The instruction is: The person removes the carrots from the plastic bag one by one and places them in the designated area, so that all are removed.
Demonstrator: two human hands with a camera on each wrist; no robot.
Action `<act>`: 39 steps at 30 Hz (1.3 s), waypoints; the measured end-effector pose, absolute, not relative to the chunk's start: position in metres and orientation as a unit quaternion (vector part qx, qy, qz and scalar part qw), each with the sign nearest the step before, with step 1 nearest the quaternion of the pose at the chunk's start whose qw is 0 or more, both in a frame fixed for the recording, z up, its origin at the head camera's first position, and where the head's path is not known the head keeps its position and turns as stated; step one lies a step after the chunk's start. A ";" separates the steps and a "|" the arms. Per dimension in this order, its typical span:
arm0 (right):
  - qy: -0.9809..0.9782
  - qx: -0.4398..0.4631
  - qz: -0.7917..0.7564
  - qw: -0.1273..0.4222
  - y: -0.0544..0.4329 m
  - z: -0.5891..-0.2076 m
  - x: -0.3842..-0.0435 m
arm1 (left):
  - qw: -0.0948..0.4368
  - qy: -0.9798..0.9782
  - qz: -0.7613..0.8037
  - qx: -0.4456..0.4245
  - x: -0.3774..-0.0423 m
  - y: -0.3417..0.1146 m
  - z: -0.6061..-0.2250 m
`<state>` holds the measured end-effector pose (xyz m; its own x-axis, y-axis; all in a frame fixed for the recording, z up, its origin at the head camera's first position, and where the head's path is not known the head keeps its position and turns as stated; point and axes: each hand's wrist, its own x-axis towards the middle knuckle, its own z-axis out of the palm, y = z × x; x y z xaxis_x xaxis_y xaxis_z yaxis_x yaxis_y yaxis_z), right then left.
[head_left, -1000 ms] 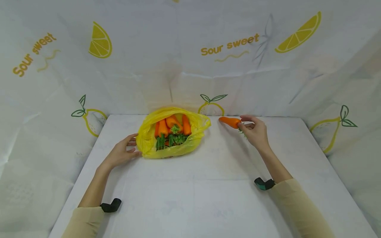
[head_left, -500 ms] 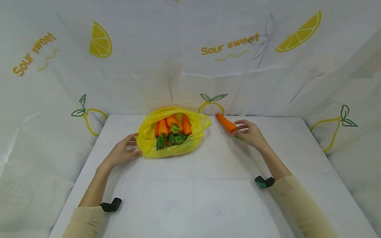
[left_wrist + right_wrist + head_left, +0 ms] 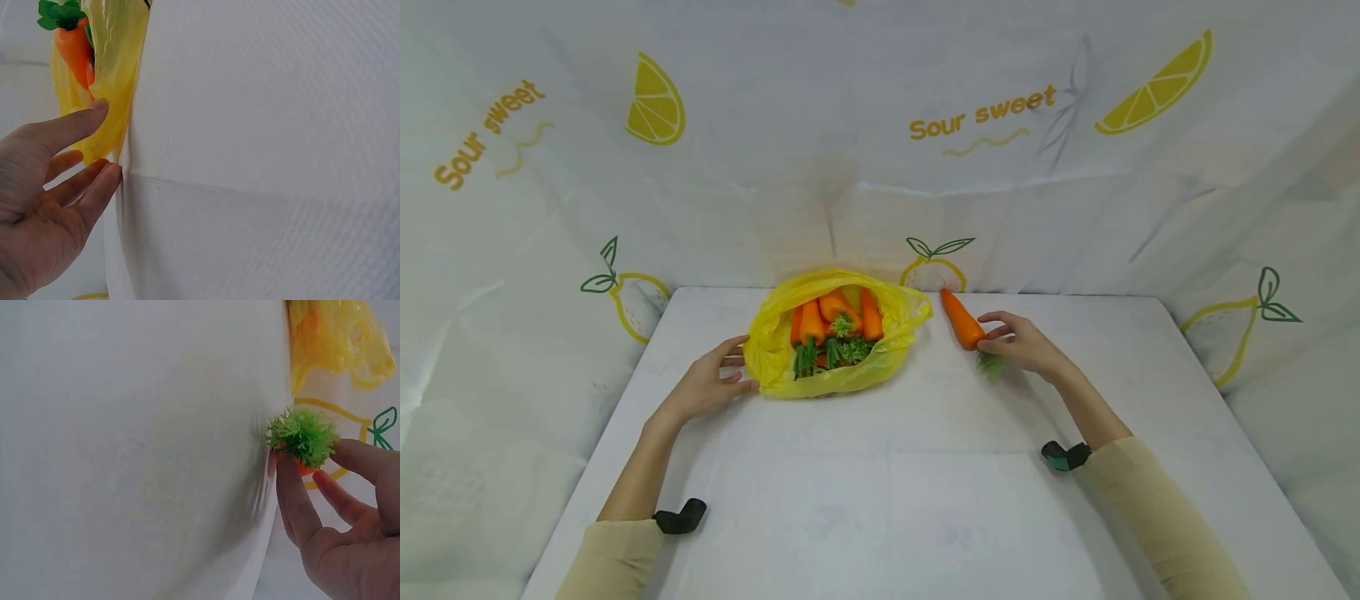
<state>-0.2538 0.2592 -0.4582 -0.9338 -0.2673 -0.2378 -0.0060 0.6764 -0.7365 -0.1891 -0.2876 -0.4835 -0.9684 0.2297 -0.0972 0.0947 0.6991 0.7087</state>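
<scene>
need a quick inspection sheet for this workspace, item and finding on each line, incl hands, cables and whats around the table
surface: white table, faintly creased
job's things: open yellow bag with several carrots inside; single carrot outside, right of it
clutter: nothing seen
hands: left hand touches the bag's side; right hand holds the single carrot near its leafy end
cables: nothing seen
surroundings: pale cloth with lemon prints

Carrots (image 3: 811, 322) partly hidden in yellow bag (image 3: 766, 350), sleeves (image 3: 1167, 521) cut off at head view's bottom
</scene>
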 end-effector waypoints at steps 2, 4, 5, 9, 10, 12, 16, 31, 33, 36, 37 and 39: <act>0.899 -0.087 -0.394 0.171 0.259 -0.455 -0.254 | 0.087 0.917 0.378 0.089 -0.189 -0.287 -0.483; 0.898 -0.097 -0.394 0.171 0.261 -0.451 -0.255 | 0.085 0.917 0.378 0.090 -0.189 -0.287 -0.483; 0.897 -0.102 -0.395 0.171 0.262 -0.448 -0.256 | 0.084 0.917 0.379 0.091 -0.188 -0.286 -0.482; 0.897 -0.118 -0.396 0.155 0.266 -0.439 -0.256 | 0.083 0.916 0.381 0.094 -0.188 -0.286 -0.482; 0.898 -0.121 -0.396 0.150 0.266 -0.437 -0.257 | 0.083 0.915 0.383 0.094 -0.188 -0.286 -0.482; 0.902 -0.123 -0.389 0.141 0.267 -0.434 -0.257 | 0.083 0.914 0.386 0.096 -0.189 -0.286 -0.482; 0.908 -0.123 -0.378 0.132 0.263 -0.427 -0.259 | 0.080 0.915 0.383 0.096 -0.190 -0.287 -0.483; 0.892 -0.195 -0.403 0.058 0.203 -0.387 -0.263 | 0.077 0.917 0.380 0.091 -0.189 -0.288 -0.485; 0.888 -0.206 -0.408 0.046 0.193 -0.385 -0.264 | 0.076 0.918 0.379 0.093 -0.190 -0.288 -0.485; 0.882 -0.215 -0.417 0.034 0.179 -0.384 -0.265 | 0.079 0.917 0.380 0.090 -0.190 -0.288 -0.485; 0.880 -0.218 -0.420 0.034 0.175 -0.384 -0.265 | 0.080 0.917 0.379 0.089 -0.190 -0.288 -0.485; 0.875 -0.225 -0.428 0.037 0.166 -0.385 -0.265 | 0.083 0.917 0.379 0.087 -0.190 -0.289 -0.484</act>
<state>-0.2646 0.1656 -0.3852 -0.8964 -0.4244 0.1278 -0.3614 0.5330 -0.7650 -0.1900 -0.2891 -0.4842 -0.9712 0.2221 -0.0867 0.0960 0.6971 0.7105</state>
